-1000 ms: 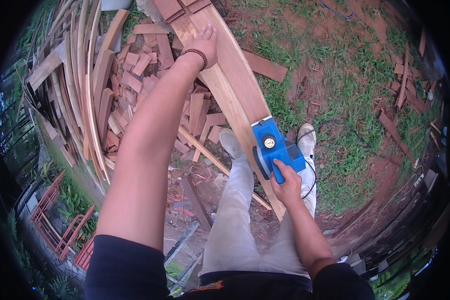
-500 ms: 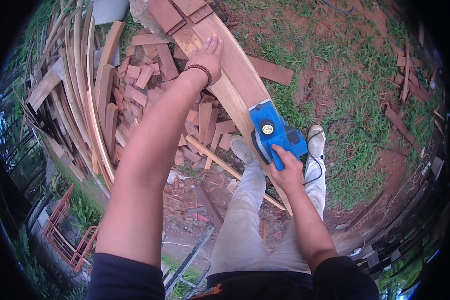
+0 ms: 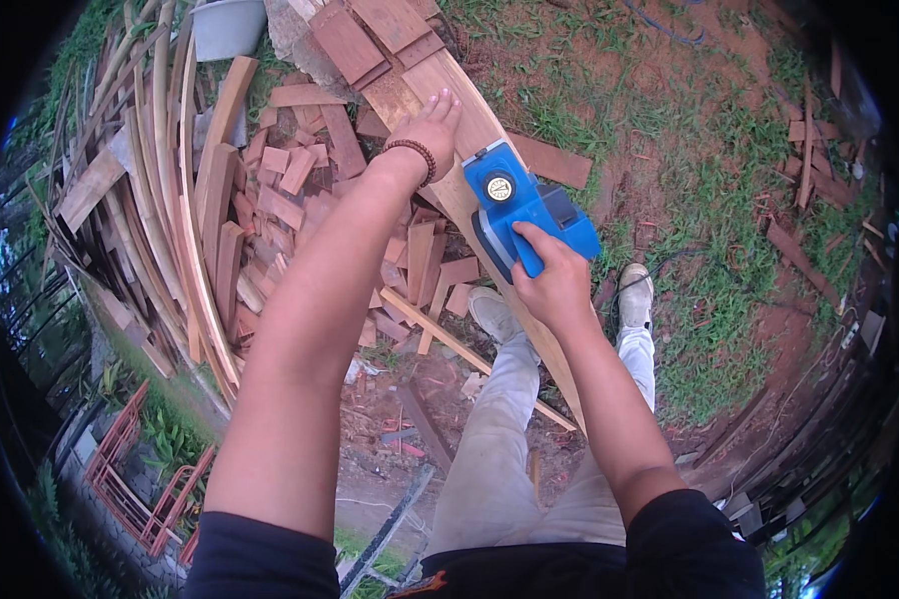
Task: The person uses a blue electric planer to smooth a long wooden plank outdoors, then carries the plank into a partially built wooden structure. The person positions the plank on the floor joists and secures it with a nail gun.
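A blue electric planer (image 3: pixel 514 197) with a round, pale-topped knob rests on a long plank (image 3: pixel 456 101). My right hand (image 3: pixel 554 278) is closed round its rear handle. Farther up the plank, my left hand (image 3: pixel 430 133) lies on the wood with its fingers stretched out, a beaded bracelet at the wrist. This plank sits on a longer, paler board (image 3: pixel 552 361) that runs down between my legs. Reddish-brown wooden blocks (image 3: pixel 351 42) lie across the board's far end, beyond my left hand.
Many wood offcuts (image 3: pixel 292 170) are heaped left of the board, beside long curved strips (image 3: pixel 192 190). A grey tub (image 3: pixel 229 30) stands at the far left. My shoes (image 3: pixel 635 296) straddle the board. A dark cord (image 3: pixel 669 257) trails over the grass, and a red metal frame (image 3: pixel 130 469) lies lower left.
My right hand has pushed the planer up along the plank, away from me and closer to my left hand. The left hand stays flat on the wood.
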